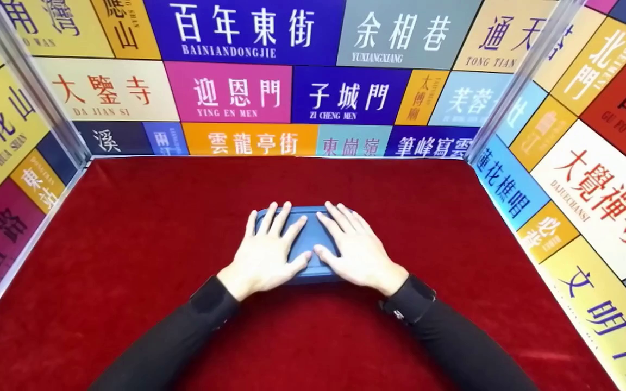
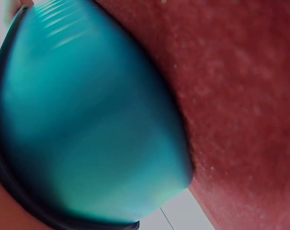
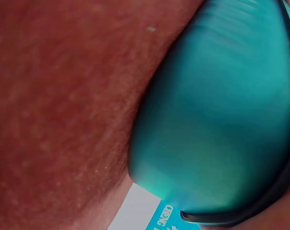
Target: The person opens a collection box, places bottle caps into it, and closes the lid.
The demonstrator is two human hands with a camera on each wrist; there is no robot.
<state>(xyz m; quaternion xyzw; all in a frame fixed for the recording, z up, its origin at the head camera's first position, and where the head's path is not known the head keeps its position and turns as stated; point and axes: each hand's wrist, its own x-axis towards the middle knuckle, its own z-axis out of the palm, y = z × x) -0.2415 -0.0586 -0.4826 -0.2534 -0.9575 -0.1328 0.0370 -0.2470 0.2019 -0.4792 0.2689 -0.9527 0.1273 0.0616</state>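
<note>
A blue lidded box [image 1: 313, 233] with rounded corners sits on the red cloth in front of the person. My left hand [image 1: 264, 255] lies over the left part of its lid, fingers spread and pointing away. Mirroring it, my right hand [image 1: 364, 252] covers the right part of the lid, fingers spread too. The two thumbs nearly meet close to the near edge. In the left wrist view the box's smooth teal-looking side [image 2: 92, 115] shows ridges at one end and a dark rim. The right wrist view has a similar side wall [image 3: 212, 110]. Both hands hide the lid's left and right portions.
Red cloth [image 1: 155, 228] covers the table around the box. Panels with coloured Chinese signs [image 1: 237, 92] stand behind and at both sides, with metal posts [image 1: 530, 70] at the back corners. Black sleeves [image 1: 171, 336] reach in from the front.
</note>
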